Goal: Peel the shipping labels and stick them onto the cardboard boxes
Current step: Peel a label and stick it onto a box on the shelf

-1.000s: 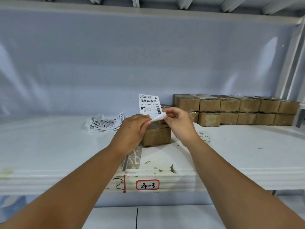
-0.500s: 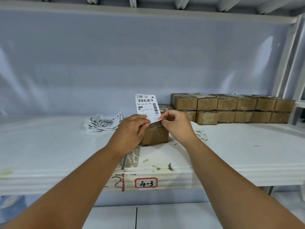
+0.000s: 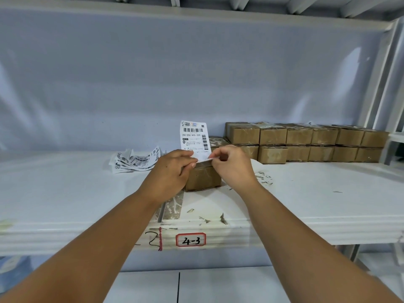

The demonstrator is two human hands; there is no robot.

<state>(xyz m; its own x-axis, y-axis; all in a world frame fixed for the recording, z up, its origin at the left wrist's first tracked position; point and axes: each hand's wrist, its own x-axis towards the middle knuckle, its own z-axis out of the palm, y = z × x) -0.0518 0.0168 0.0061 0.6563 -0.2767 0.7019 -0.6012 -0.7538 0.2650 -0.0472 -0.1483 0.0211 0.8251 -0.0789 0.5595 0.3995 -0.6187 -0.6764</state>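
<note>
A white shipping label (image 3: 193, 138) with barcodes stands upright between my hands, above a small cardboard box (image 3: 203, 178) on the white shelf. My left hand (image 3: 172, 171) pinches the label's lower left edge. My right hand (image 3: 231, 166) pinches the lower right corner, where a thin strip of paper sticks out between the fingertips. The box's top is hidden behind both hands. A pile of loose labels (image 3: 135, 159) lies to the left on the shelf.
Two rows of stacked cardboard boxes (image 3: 306, 142) line the back right of the white shelf (image 3: 65, 193). One more box (image 3: 218, 142) sits behind the label. Paper scraps (image 3: 263, 177) lie right of my right hand. A tag reading 4-3 (image 3: 190, 239) marks the shelf's front edge.
The curled white backing seen at my right fingers a second ago has flattened to a thin strip. The label stands straighter and both hands sit slightly closer together.
</note>
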